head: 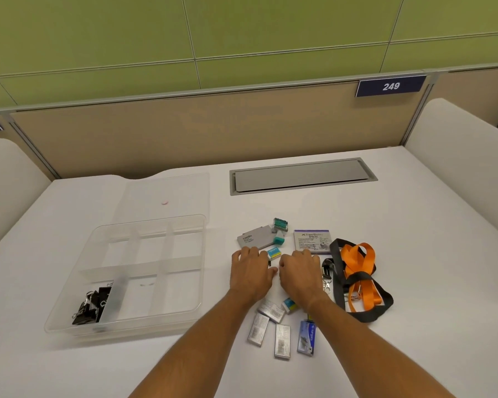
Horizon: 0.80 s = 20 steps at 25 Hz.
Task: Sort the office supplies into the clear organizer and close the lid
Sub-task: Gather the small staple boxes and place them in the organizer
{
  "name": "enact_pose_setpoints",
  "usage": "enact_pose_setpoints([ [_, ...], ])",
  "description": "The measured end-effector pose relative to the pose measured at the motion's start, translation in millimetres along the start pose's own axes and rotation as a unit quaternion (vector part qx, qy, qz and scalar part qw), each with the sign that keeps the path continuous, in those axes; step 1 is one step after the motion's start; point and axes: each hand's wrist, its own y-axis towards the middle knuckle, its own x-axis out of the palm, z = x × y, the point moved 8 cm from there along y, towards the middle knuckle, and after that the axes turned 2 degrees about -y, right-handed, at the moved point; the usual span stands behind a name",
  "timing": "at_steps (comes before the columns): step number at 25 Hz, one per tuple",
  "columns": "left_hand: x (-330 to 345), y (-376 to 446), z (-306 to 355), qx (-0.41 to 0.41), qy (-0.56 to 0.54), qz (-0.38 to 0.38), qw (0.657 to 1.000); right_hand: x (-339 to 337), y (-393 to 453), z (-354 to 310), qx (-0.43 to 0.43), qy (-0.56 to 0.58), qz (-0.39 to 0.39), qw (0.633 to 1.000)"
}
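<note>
Palm-down, left hand (250,275) and right hand (299,274) curl over supplies; fingers' grip indiscernible.

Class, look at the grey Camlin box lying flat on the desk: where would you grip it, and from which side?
Grip the Camlin box across its two long edges, coming from above. It lies flat, so only the edges offer purchase. Its far right corner touches the teal stamps, so pinch nearer the free left end, probably with the left hand.
</note>
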Motion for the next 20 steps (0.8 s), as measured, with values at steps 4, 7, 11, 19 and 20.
enact_pose_setpoints([
  [4, 1, 4, 4, -0.026, 0.005, 0.009, 1.0, -1, -1, 8, 0.003, 0.038, 0.016, 0.999],
  [7, -1, 4, 9, -0.026, -0.004, 0.011, 1.0, -2, -1, 14, 0.009, 0.093, 0.019, 0.995],
  [11, -9, 0, 17, 0.0, 0.002, 0.025, 1.0, -5, -2, 18, 0.025, 0.163, 0.019, 0.986],
  [19, -41, -11, 6, 0.033, -0.139, 0.085, 0.986, -32, -2, 2, 0.015, 0.215, 0.092, 0.972],
  [20, -46, -13, 2, 0.034, -0.149, 0.09, 0.984, -37, -2, -2, 0.009, 0.224, 0.1, 0.969],
])
